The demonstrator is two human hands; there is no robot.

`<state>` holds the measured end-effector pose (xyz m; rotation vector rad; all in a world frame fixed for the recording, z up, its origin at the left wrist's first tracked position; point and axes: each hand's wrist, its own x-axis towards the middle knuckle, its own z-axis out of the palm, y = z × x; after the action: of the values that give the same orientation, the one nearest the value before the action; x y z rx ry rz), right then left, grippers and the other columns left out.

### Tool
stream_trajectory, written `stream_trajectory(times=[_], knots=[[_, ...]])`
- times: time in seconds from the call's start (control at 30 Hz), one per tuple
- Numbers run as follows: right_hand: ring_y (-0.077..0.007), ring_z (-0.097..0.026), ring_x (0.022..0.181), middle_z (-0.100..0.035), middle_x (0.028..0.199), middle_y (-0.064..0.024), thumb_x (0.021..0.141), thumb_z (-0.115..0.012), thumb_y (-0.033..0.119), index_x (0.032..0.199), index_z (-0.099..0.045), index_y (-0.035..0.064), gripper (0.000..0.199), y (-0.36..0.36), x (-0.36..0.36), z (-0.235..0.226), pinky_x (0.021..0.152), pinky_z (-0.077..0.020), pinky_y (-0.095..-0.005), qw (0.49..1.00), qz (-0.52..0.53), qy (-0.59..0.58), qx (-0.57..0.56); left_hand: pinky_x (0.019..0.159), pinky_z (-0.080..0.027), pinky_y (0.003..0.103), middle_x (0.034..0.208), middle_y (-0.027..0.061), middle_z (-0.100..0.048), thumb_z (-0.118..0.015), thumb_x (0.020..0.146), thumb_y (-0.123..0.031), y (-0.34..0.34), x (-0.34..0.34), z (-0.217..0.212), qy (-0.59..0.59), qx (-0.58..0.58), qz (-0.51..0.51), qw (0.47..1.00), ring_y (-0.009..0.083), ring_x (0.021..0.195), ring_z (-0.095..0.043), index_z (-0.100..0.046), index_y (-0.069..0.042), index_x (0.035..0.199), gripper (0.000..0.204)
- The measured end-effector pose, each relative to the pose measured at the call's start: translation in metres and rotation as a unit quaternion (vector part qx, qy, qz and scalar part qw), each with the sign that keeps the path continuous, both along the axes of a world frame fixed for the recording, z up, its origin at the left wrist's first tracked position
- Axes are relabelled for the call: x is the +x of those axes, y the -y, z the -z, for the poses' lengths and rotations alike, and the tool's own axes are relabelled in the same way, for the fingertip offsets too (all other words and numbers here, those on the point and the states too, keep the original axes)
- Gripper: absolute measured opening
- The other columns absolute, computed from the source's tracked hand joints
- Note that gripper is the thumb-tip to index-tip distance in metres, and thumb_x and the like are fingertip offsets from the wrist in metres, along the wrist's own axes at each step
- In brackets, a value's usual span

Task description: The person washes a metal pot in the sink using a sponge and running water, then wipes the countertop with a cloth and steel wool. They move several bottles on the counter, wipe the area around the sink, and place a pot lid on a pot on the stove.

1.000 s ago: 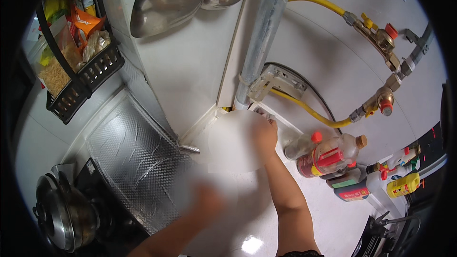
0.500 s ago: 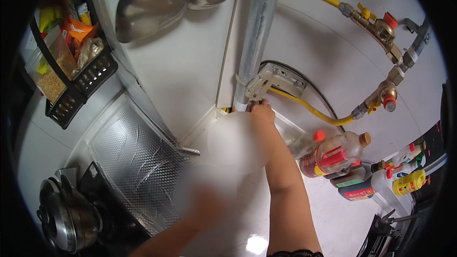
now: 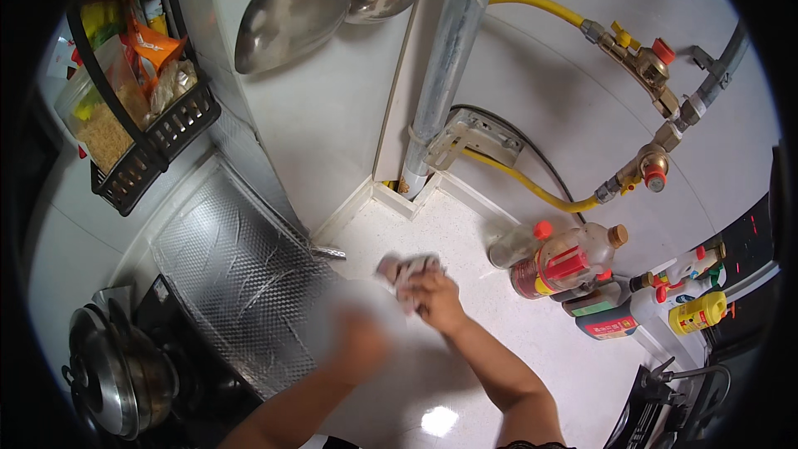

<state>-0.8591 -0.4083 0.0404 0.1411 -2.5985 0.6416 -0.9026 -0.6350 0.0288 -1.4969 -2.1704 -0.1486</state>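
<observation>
Over the white countertop [image 3: 507, 349], my right hand [image 3: 437, 299] is closed on a crumpled, pinkish-grey patterned cloth [image 3: 422, 268]. The cloth bunches up past my fingertips. To its left, my left hand [image 3: 362, 342] is near the edge of the silver foil sheet [image 3: 241, 258]; a blur covers its fingers, and whether it touches or holds anything is hidden. Beyond the hands, a grey metal pipe [image 3: 453, 58] runs down into the corner, inside a low white ledge [image 3: 395, 199].
At right stand a large plastic bottle [image 3: 582, 254], a small red-capped jar [image 3: 509, 248] and several cleaner bottles [image 3: 611, 322]. A yellow gas hose [image 3: 532, 186] crosses the wall. Left are a black basket [image 3: 158, 150] and a steel pot [image 3: 108, 374]; metal ladles [image 3: 299, 12] hang above.
My right hand has drawn back from the corner by the pipe toward the middle of the countertop, and the cloth now shows in it. My left hand stays at about the same spot.
</observation>
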Motion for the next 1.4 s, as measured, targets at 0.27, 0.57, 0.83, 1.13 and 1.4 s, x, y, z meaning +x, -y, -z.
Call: stream_trajectory(times=[0.27,0.57,0.83,1.13,1.4], knots=[[-0.0362,-0.051,0.11,-0.06,0.116,-0.0108,0.066,-0.063,0.006,0.112,-0.065,0.0118,0.046,-0.079,-0.072,-0.019,0.092,-0.0434,-0.0442,0.979,0.203,-0.029,0.006,0.076,-0.048,0.051,0.081,0.0181,-0.058,-0.055,0.087,-0.018,-0.011,0.005,0.014,-0.007,0.011,0.006,1.0,0.0332,0.078,-0.057,-0.065,0.0,0.09,0.021],[-0.0329,-0.056,0.101,-0.064,0.106,-0.009,0.058,-0.063,-0.003,0.099,-0.065,0.0124,0.044,-0.002,-0.059,-0.005,0.087,-0.0447,-0.0423,0.997,-0.019,0.025,-0.074,0.074,-0.049,0.046,0.083,0.0153,-0.058,-0.055,0.088,-0.017,-0.013,-0.007,-0.039,0.014,0.096,-0.035,0.995,0.0284,0.075,-0.056,-0.064,-0.001,0.092,0.019],[-0.0335,-0.052,0.108,-0.061,0.116,-0.0124,0.067,-0.062,-0.001,0.105,-0.064,0.0099,0.039,0.026,-0.158,-0.004,0.092,-0.0433,-0.0421,0.991,0.122,-0.025,-0.053,0.08,-0.046,0.045,0.09,0.0129,-0.06,-0.054,0.09,-0.021,-0.011,0.0,0.003,0.068,0.022,0.01,0.997,0.027,0.083,-0.057,-0.061,-0.002,0.102,0.023],[-0.0269,-0.063,0.08,-0.069,0.085,-0.0063,0.06,-0.064,0.001,0.075,-0.068,0.0106,0.018,0.011,-0.036,-0.013,0.082,-0.0504,-0.0392,0.987,-0.1,0.092,-0.086,0.103,-0.028,0.057,0.113,0.0183,-0.06,-0.059,0.087,-0.04,-0.008,-0.002,-0.03,0.241,-0.142,-0.086,0.956,0.0324,0.106,-0.054,-0.06,0.0,0.119,0.052],[-0.0375,-0.049,0.116,-0.057,0.127,-0.0104,0.076,-0.061,0.018,0.121,-0.06,0.016,0.045,-0.082,-0.056,0.004,0.089,-0.0443,-0.0516,0.937,0.337,0.04,0.084,0.111,0.0,0.063,0.146,0.0264,-0.036,-0.055,0.087,-0.051,-0.036,-0.003,-0.067,0.355,-0.345,-0.145,0.857,0.0425,0.132,-0.036,-0.051,0.001,0.133,0.069]])
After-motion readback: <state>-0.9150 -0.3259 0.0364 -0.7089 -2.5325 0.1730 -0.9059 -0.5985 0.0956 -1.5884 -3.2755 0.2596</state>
